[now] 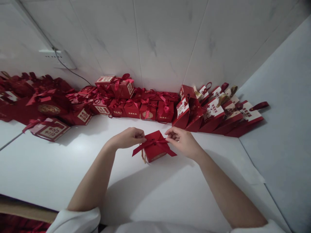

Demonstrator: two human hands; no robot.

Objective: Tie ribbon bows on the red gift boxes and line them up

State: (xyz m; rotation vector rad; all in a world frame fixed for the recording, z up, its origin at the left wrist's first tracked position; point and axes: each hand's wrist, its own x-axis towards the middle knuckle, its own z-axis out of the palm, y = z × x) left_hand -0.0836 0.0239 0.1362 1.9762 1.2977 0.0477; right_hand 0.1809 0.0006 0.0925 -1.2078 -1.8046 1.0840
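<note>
A small red gift box [155, 156] stands on the white table between my hands. Across its top runs a red ribbon [172, 152], knotted in the middle, with one tail slanting down on each side. My left hand [132, 137] pinches the ribbon at the left of the knot. On the other side, my right hand [182, 140] has thumb and fingertips closed on the ribbon's right part. A twisted gold cord [143, 155] hangs at the box's left side. The exact grip of the fingertips is small and partly hidden.
Along the wall stand several red boxes with ribbon bows [132, 108]. Slanted red boxes with strap loops [213, 111] line up at the right. More red boxes [48, 106] crowd the left. A wall socket [58, 58] has a dark cable. The white table [150, 194] meets a pale side panel [282, 129].
</note>
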